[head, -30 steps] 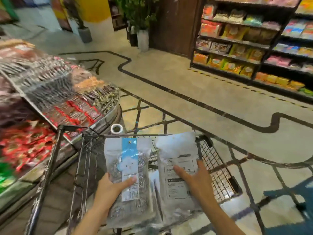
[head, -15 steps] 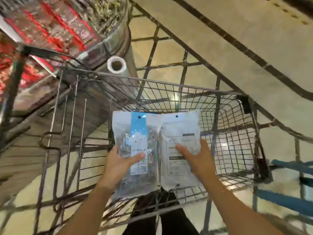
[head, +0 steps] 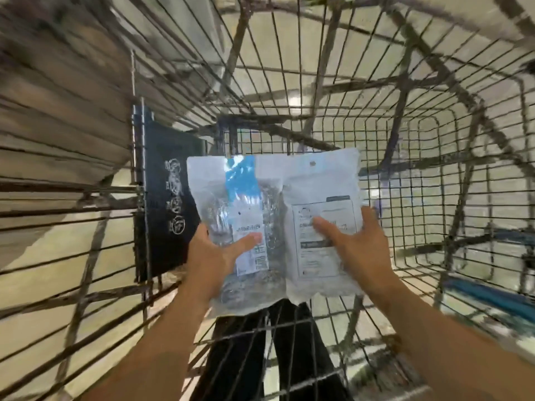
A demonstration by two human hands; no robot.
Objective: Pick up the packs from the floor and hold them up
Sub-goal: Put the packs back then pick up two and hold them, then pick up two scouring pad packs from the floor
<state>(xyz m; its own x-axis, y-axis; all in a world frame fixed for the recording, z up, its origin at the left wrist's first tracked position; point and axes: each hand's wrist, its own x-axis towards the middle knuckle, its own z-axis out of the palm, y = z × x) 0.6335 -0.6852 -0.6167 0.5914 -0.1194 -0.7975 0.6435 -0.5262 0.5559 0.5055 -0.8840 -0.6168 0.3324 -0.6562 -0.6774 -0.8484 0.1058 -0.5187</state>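
Note:
I hold two clear plastic packs side by side over a wire shopping cart. The left pack shows its front, with a blue strip and a white label; my left hand grips its lower left, thumb across the label. The right pack shows its white back with a printed panel; my right hand grips its right side, thumb on the print. The packs overlap slightly at the middle. Their lower edges hang in front of my dark trousers.
The shopping cart basket fills the view, its wire walls all around the packs. A black panel with white symbols sits on the cart's left wall. A wooden display base stands left. Blue floor marking lies right.
The view has tilted steeply downward, from the store aisle into the cart basket. Both hands keep the same grip on the packs, which now sit lower, inside the cart's walls.

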